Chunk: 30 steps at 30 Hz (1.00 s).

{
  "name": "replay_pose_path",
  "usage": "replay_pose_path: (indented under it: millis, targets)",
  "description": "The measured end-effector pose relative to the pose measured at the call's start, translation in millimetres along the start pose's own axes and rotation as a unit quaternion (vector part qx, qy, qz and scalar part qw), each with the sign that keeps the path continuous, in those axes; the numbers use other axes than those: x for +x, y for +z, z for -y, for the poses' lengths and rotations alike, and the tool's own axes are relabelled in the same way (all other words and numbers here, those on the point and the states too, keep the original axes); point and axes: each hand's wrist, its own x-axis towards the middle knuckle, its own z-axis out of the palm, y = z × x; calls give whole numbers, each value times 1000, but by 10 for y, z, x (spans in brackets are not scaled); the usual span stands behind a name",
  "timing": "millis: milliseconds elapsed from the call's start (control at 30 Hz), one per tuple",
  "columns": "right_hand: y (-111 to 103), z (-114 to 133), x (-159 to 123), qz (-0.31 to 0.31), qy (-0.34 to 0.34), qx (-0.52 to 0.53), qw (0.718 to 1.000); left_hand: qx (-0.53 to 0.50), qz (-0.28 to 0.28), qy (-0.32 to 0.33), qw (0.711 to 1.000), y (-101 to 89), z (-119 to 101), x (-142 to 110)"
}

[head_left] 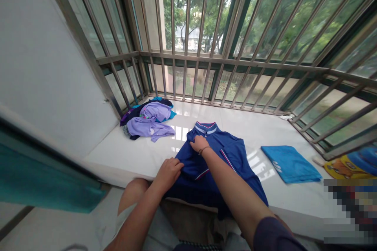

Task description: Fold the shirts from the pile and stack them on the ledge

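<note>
A navy polo shirt (212,164) with a white-striped collar lies spread on a white marble ledge (123,160), its collar pointing away from me. My left hand (168,173) grips the near left side of the shirt, with the cloth bunched under curled fingers. My right hand (199,144), with a thin bracelet at the wrist, holds the fabric near the shoulder below the collar. A folded turquoise cloth (290,164) lies to the right of the shirt, apart from both hands.
A heap of clothes (147,119) with a lilac garment on top lies at the ledge's far left. Steel window bars (235,62) run along the far and right sides, a white wall (50,59) along the left. A yellow and blue printed item (347,164) sits at the right, and a teal curtain (38,176) hangs at lower left.
</note>
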Motion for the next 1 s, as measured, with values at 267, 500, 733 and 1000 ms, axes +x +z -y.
replay_pose_path:
  millis: [267,500,733,1000]
  targets:
    - [-54,149,493,13,9,177,984,-109,-119,-107,981,32,286,15]
    - [171,295,676,23,-1,281,959,-104,-125,-141,977,-45,580,-22]
    - [278,281,645,25,-21,221,975,-158,-94,-109,977,-160,681,-153]
    - [353,412,635,13,-63,118,991,-179,-124,-164,962,-179,639,-128]
